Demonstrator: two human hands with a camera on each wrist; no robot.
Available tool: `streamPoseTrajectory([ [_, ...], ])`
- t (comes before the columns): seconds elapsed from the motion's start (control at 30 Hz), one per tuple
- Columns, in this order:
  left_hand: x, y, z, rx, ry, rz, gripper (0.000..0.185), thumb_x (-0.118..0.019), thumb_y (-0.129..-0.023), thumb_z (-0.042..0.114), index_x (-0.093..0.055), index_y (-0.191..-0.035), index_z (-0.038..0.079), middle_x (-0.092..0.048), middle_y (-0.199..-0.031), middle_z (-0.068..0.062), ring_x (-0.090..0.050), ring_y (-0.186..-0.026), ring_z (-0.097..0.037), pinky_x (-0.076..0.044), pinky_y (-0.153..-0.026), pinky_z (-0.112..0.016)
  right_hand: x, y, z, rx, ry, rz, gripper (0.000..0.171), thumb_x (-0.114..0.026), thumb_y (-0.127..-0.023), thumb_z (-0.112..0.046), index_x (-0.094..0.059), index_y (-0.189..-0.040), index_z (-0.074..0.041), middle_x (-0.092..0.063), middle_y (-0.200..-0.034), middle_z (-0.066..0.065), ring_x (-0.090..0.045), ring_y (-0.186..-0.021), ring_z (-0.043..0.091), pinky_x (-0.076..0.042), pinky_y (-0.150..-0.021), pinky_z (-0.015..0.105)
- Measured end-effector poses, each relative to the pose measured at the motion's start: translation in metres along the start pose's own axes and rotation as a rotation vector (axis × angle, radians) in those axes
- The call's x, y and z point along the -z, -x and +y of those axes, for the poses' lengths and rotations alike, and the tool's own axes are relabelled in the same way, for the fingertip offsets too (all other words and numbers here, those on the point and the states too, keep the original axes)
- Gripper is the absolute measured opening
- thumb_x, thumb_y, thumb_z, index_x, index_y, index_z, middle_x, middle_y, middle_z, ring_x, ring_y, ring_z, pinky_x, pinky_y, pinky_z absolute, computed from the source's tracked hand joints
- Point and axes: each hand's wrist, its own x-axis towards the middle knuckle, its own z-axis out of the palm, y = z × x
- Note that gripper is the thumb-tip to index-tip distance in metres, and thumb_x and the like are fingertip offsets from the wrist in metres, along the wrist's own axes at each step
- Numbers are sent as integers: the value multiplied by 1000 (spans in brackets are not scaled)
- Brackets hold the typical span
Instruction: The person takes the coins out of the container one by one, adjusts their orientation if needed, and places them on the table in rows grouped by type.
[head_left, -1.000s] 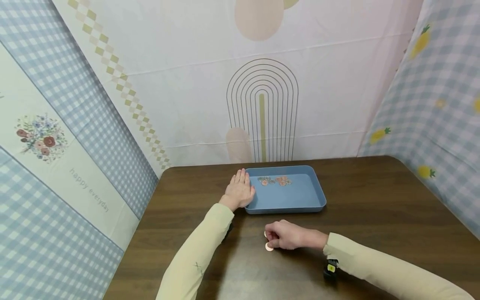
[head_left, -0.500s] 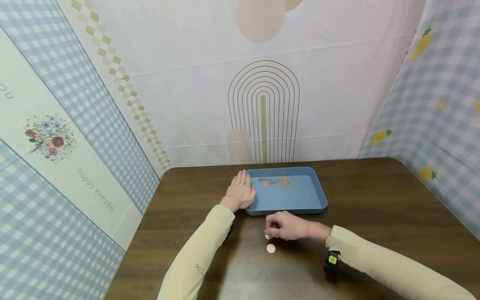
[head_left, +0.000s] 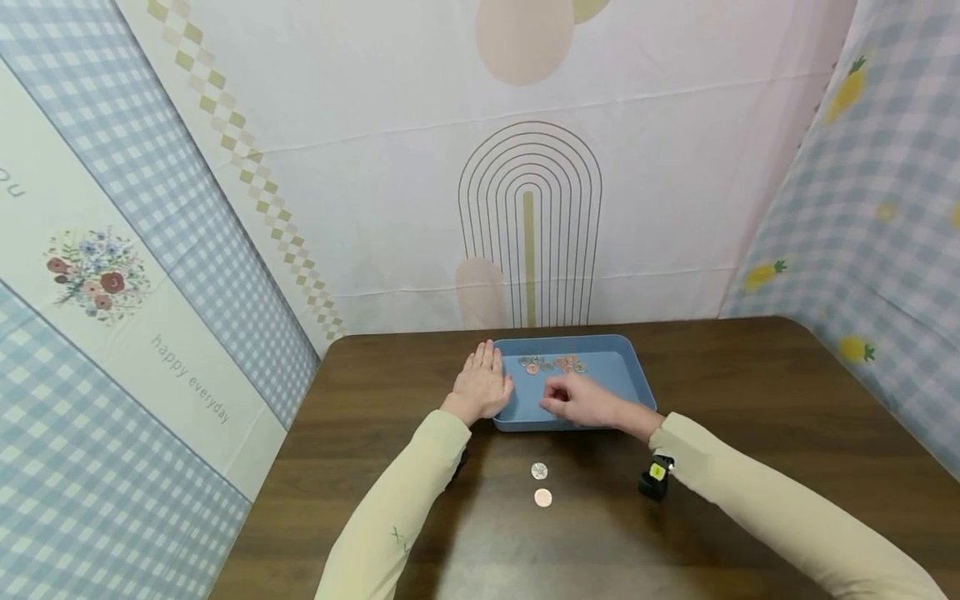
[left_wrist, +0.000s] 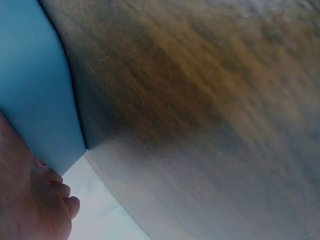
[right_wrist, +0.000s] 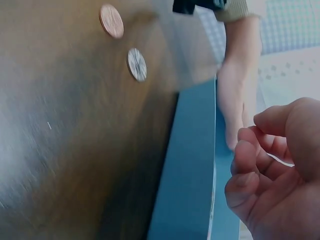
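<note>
A blue tray [head_left: 525, 425] stands at the back of the dark wooden table [head_left: 750, 400] with several coins [head_left: 551, 364] lying along its far side. My left hand [head_left: 480, 383] lies flat and open on the table, touching the tray's left wall [left_wrist: 30, 75]. My right hand [head_left: 573, 400] hovers over the tray's front part with its fingers [right_wrist: 245, 155] curled toward the thumb; nothing shows between them. A silver coin [head_left: 539, 471] and a copper coin [head_left: 543, 498] lie on the table in front of the tray, also in the right wrist view as the silver coin [right_wrist: 137, 64] and copper coin [right_wrist: 111, 21].
Patterned cloth walls close in the table at the back, left and right. A small black device [head_left: 654, 482] hangs at my right wrist. Bare wood stretches to the right of the tray and toward the near edge.
My right hand lifted off the two coins on the table and moved away from me, over the tray. Both coins now lie uncovered. The left hand stayed put.
</note>
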Motion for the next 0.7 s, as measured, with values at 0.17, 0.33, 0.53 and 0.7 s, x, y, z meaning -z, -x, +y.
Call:
streamPoseTrajectory([
  [0.17, 0, -8, 2, 18, -12, -1, 66, -23, -104, 40, -18, -156, -1, -12, -165, -19, -10, -154, -31, -16, -125, -42, 19, -14, 22, -5, 78, 79, 20, -60, -97, -17, -59, -78, -10, -53, -62, -4, -47, -48, 7, -42, -48, 24],
  [0.33, 0, -11, 3, 21, -17, 7, 66, -23, -104, 39, -19, -155, -1, -12, -164, -20, -10, -154, -31, -16, -125, -42, 32, -23, 39, -70, 110, 130, 15, -59, -98, -16, -62, -86, -8, -57, -66, -1, -49, -51, 8, -43, -49, 24],
  [0.53, -1, -11, 2, 20, -23, 5, 66, -22, -103, 40, -18, -156, -1, -12, -164, -19, -10, -154, -31, -16, -125, -41, 44, -25, 52, -168, 121, 161, 19, -58, -99, -22, -64, -93, -4, -60, -68, 4, -52, -50, 12, -45, -50, 28],
  [0.7, 0, -10, 2, 19, -24, 5, 66, -22, -103, 40, -18, -155, -1, -13, -164, -19, -11, -154, -31, -16, -125, -41, 48, -27, 67, -222, 137, 181, 20, -58, -99, -25, -66, -96, -6, -64, -72, 6, -55, -52, 13, -47, -52, 28],
])
